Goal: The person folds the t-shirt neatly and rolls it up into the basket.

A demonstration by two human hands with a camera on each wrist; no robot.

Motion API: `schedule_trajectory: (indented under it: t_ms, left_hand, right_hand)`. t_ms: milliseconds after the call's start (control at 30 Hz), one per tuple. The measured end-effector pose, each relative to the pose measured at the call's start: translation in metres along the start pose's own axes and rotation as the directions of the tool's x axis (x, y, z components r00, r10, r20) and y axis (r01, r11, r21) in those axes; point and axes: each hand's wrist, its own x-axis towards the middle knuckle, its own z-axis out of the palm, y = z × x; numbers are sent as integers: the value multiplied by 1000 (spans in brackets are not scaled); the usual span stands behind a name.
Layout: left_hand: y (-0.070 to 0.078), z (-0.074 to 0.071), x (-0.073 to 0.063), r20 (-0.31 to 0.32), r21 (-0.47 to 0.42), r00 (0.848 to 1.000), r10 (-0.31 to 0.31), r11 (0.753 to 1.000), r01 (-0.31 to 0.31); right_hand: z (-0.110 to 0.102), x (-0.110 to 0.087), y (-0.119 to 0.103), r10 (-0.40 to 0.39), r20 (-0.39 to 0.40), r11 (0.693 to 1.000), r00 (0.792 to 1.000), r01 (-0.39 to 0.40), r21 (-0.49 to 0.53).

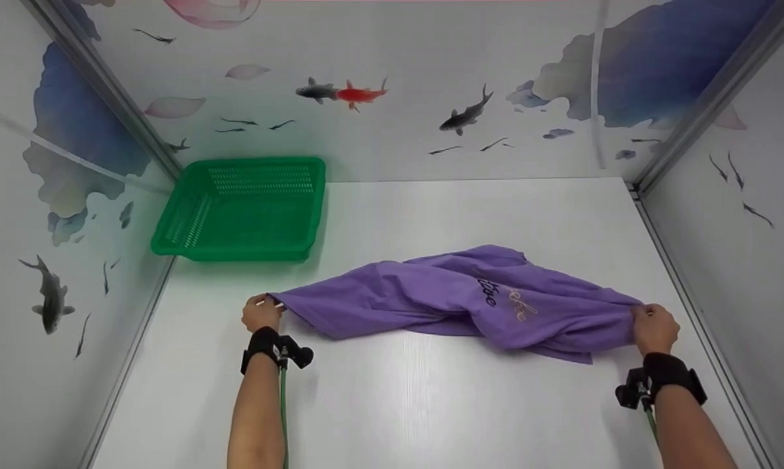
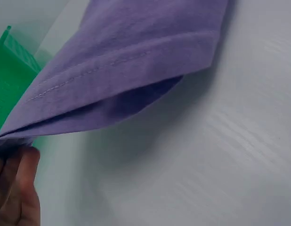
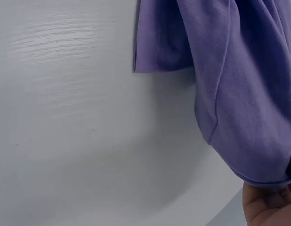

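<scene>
A purple T-shirt with dark and pale lettering stretches between both hands over the white table, bunched into folds along its middle. At its left end my left hand pinches the edge of the cloth. My right hand grips the other end, to the right. In the left wrist view a stitched hem of the shirt gapes slightly beside the fingers. The right wrist view has the shirt's cloth hanging down to the right hand, whose fingertips are partly hidden by it.
A green plastic basket with slotted walls stands at the table's back left. White panels painted with fish and petals close in the back and both sides of the white table. Each wrist wears a strapped camera with a green cable.
</scene>
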Motion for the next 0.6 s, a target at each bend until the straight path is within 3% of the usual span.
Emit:
schedule_trajectory:
  t_ms: [33, 67, 167, 233, 267, 300, 333, 367, 400, 467, 567, 600]
  left_hand:
    - [-2, 1, 5, 26, -27, 1000, 6, 1000, -5]
    - [-15, 4, 19, 51, -75, 997, 64, 995, -60]
    - [-24, 12, 19, 131, -13, 980, 150, 989, -149]
    - [-26, 22, 5, 125, 108, 965, 232, 963, -246]
    - [-28, 29, -3, 103, 175, 952, 290, 936, -304]
    - [-17, 35, -24, 84, 271, 946, 313, 906, -324]
    - [-17, 45, -35, 65, 320, 922, 381, 867, -381]
    - [-18, 55, -48, 49, 361, 888, 457, 821, -443]
    - [-20, 67, -59, 47, 395, 842, 538, 764, -510]
    - [-26, 91, -82, 90, 419, 734, 674, 643, -641]
    - [-36, 127, -118, 257, 363, 585, 769, 485, -796]
    - [-40, 139, -129, 324, 327, 542, 776, 446, -833]
  right_hand:
    - [2, 0, 0, -11, 21, 1000, 1000, 11, 1]
    - [3, -1, -1, -17, 45, 1000, 999, 17, 3]
    - [8, -3, -2, -19, 109, 1000, 994, 18, 12]
    - [10, -5, -2, -15, 133, 1000, 991, 13, 18]
    - [11, -6, -2, -14, 139, 1000, 990, 10, 23]
    - [11, -7, -3, -16, 139, 999, 990, 12, 30]
    - [12, -7, -3, -21, 135, 999, 991, 17, 34]
    - [13, -8, -3, -27, 129, 999, 991, 22, 40]
    - [14, -9, -4, -37, 120, 999, 992, 33, 42]
    - [17, -10, -3, -62, 96, 998, 994, 58, 38]
    - [23, -11, -2, -81, 65, 997, 995, 80, 17]
    - [25, -11, -2, -82, 58, 997, 995, 81, 8]
